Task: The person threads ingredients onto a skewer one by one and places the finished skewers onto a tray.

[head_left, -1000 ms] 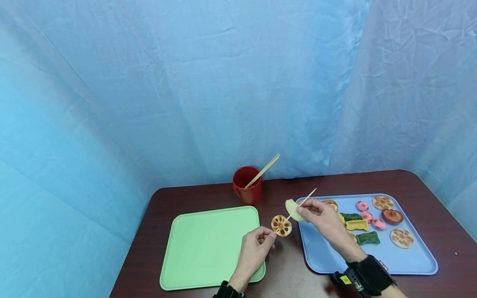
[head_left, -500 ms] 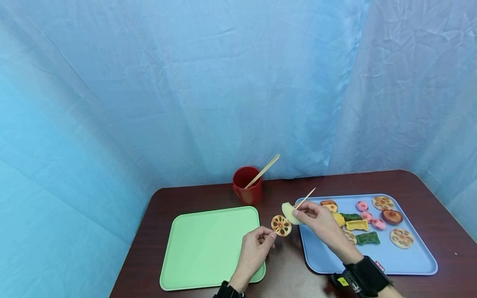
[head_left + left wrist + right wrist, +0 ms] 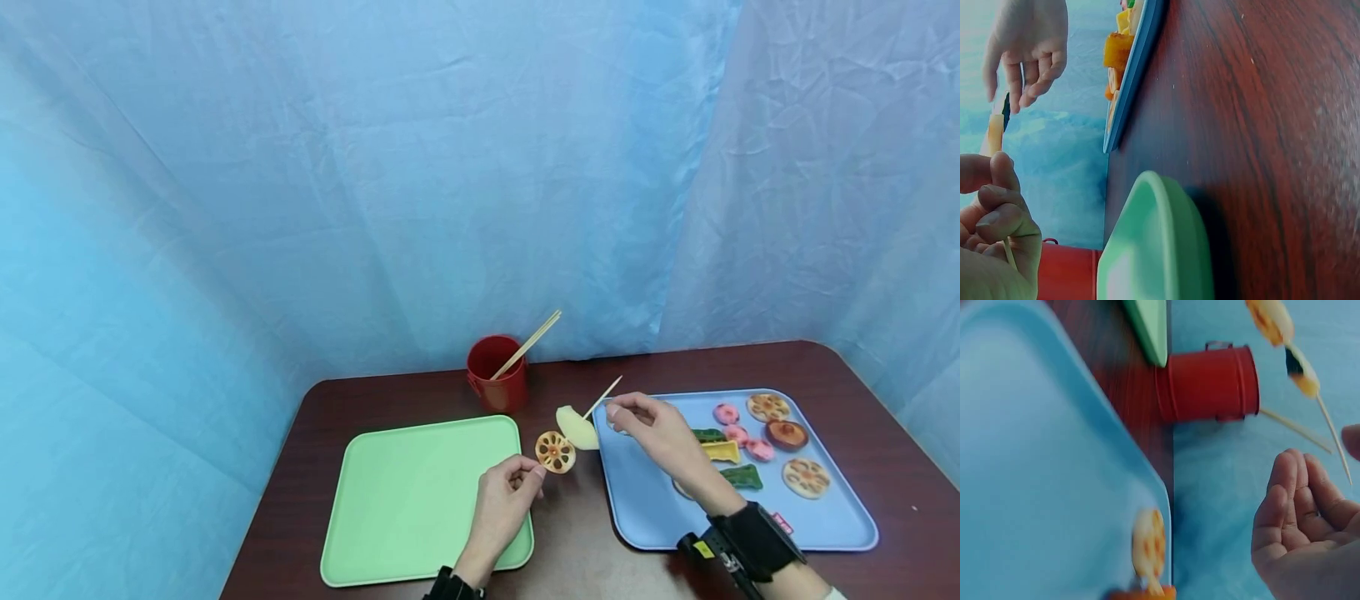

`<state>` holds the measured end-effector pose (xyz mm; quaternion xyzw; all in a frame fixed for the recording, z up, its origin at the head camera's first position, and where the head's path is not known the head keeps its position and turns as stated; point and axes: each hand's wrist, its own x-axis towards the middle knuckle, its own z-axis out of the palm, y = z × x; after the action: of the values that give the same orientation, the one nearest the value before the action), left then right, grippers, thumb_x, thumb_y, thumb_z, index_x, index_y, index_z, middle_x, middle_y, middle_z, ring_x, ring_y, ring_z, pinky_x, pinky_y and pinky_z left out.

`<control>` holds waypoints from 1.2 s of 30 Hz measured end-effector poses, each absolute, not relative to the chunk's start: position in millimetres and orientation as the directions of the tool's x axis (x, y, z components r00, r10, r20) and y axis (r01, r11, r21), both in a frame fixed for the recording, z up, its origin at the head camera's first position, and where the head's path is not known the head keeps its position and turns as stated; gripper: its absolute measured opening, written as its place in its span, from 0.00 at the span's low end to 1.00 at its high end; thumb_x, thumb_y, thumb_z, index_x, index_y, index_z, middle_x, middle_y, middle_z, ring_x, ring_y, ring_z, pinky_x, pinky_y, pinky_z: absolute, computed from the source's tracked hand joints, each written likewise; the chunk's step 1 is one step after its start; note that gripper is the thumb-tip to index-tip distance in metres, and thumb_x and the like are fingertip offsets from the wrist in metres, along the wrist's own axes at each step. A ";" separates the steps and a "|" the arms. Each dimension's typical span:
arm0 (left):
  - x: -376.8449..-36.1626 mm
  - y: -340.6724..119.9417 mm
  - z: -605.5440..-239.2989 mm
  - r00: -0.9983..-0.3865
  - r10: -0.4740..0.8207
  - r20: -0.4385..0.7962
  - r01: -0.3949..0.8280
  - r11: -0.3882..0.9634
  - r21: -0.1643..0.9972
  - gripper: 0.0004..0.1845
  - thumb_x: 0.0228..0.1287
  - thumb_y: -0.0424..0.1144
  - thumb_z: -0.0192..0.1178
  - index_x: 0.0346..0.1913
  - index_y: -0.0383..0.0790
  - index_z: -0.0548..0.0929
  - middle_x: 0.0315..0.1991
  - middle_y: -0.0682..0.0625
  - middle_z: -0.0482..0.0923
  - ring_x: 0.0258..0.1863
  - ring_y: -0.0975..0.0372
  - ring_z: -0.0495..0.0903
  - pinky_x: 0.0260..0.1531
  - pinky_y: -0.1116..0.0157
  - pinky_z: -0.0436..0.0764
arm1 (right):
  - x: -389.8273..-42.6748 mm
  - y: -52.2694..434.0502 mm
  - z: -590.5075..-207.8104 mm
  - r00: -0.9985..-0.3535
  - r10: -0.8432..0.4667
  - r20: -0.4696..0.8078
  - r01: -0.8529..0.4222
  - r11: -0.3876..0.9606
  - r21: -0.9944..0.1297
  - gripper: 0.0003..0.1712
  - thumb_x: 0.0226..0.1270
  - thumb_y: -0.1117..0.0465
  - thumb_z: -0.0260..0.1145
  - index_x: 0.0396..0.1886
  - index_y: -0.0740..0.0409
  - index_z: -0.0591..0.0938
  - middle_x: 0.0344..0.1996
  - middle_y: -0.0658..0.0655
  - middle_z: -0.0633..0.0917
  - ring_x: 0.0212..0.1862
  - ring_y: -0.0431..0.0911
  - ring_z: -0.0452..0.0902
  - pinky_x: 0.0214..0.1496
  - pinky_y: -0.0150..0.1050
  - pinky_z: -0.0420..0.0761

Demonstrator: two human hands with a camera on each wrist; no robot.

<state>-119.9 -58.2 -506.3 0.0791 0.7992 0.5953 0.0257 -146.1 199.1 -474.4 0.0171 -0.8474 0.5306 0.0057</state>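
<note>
Left hand (image 3: 504, 493) pinches a loaded skewer (image 3: 573, 424) between the trays — right hand (image 3: 651, 425), fingers loosely curled and holding nothing, hovers at its tip.

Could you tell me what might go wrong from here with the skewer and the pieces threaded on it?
The left hand pinches only the skewer's lower end, so the lotus slice and pale wedge could tip it. The right hand sits by the bare point and could get pricked.

Surface: dark wooden table (image 3: 750, 367)
Left: green tray (image 3: 405, 492)
Back: red cup (image 3: 495, 385)
Right: blue tray (image 3: 652, 508)
</note>
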 end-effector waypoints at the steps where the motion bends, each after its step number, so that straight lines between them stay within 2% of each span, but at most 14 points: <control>1: -120.0 -59.0 -506.5 -0.986 0.154 0.058 0.099 0.279 0.955 0.10 0.70 0.38 0.65 0.34 0.34 0.88 0.20 0.49 0.82 0.16 0.70 0.71 0.19 0.75 0.65 | -147.9 202.1 -474.2 -0.998 -0.023 0.053 -0.058 0.468 -0.882 0.25 0.79 0.45 0.62 0.58 0.61 0.83 0.47 0.59 0.87 0.51 0.55 0.84 0.49 0.47 0.81; 5: -120.3 -61.2 -507.5 -0.988 0.143 0.062 0.101 0.285 0.953 0.10 0.70 0.38 0.66 0.34 0.34 0.88 0.20 0.47 0.82 0.16 0.70 0.72 0.19 0.75 0.65 | -156.5 212.8 -474.5 -0.989 -0.029 0.142 -0.130 0.617 -0.776 0.19 0.79 0.49 0.62 0.53 0.59 0.86 0.44 0.54 0.88 0.43 0.47 0.83 0.41 0.40 0.79; 10: -120.7 -63.0 -506.4 -0.990 0.135 0.047 0.085 0.287 0.954 0.09 0.70 0.38 0.66 0.35 0.34 0.88 0.21 0.48 0.82 0.17 0.70 0.72 0.19 0.75 0.64 | -169.1 219.4 -478.2 -0.986 -0.069 0.154 -0.158 0.702 -0.694 0.15 0.78 0.55 0.63 0.51 0.60 0.87 0.38 0.52 0.87 0.35 0.43 0.79 0.36 0.40 0.77; 17: -120.2 -64.6 -505.0 -0.990 0.130 0.061 0.095 0.275 0.957 0.09 0.69 0.37 0.67 0.35 0.34 0.88 0.21 0.46 0.82 0.16 0.70 0.71 0.18 0.75 0.63 | -183.9 219.0 -483.6 -0.985 -0.109 0.133 -0.169 0.763 -0.624 0.13 0.74 0.62 0.66 0.50 0.66 0.86 0.37 0.56 0.88 0.38 0.46 0.83 0.38 0.45 0.83; 23: -120.4 -65.6 -505.9 -0.990 0.128 0.062 0.096 0.282 0.955 0.09 0.69 0.38 0.67 0.34 0.34 0.88 0.21 0.45 0.82 0.16 0.70 0.70 0.19 0.75 0.63 | -191.7 216.8 -487.6 -0.984 -0.147 0.099 -0.177 0.831 -0.527 0.14 0.71 0.63 0.69 0.50 0.69 0.85 0.33 0.55 0.83 0.31 0.45 0.75 0.36 0.44 0.77; 30: -122.1 -67.3 -507.4 -0.990 0.127 0.063 0.098 0.294 0.951 0.09 0.69 0.38 0.66 0.35 0.34 0.88 0.20 0.49 0.81 0.16 0.70 0.71 0.18 0.75 0.63 | -193.1 215.1 -491.7 -0.964 -0.223 0.144 -0.262 0.883 -0.390 0.15 0.65 0.65 0.73 0.48 0.70 0.85 0.36 0.59 0.84 0.37 0.51 0.80 0.41 0.51 0.81; 33: -123.0 -67.5 -507.5 -0.990 0.129 0.057 0.093 0.296 0.951 0.09 0.69 0.38 0.66 0.35 0.34 0.88 0.20 0.52 0.81 0.16 0.70 0.71 0.18 0.75 0.63 | -193.4 214.4 -492.4 -0.954 -0.252 0.160 -0.293 0.896 -0.333 0.13 0.62 0.65 0.75 0.43 0.68 0.86 0.31 0.56 0.81 0.33 0.50 0.77 0.35 0.49 0.78; 36: -123.7 -67.4 -507.0 -0.990 0.131 0.052 0.088 0.292 0.952 0.09 0.69 0.38 0.66 0.35 0.34 0.88 0.20 0.52 0.81 0.16 0.70 0.71 0.18 0.74 0.63 | -194.9 213.9 -493.5 -0.952 -0.265 0.151 -0.299 0.908 -0.293 0.10 0.60 0.65 0.75 0.38 0.64 0.85 0.25 0.53 0.76 0.27 0.48 0.71 0.29 0.46 0.71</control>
<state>-123.7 -67.4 -507.0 0.0682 0.8037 0.5909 0.0180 -194.9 213.9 -493.5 0.1445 -0.9753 0.1583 0.0538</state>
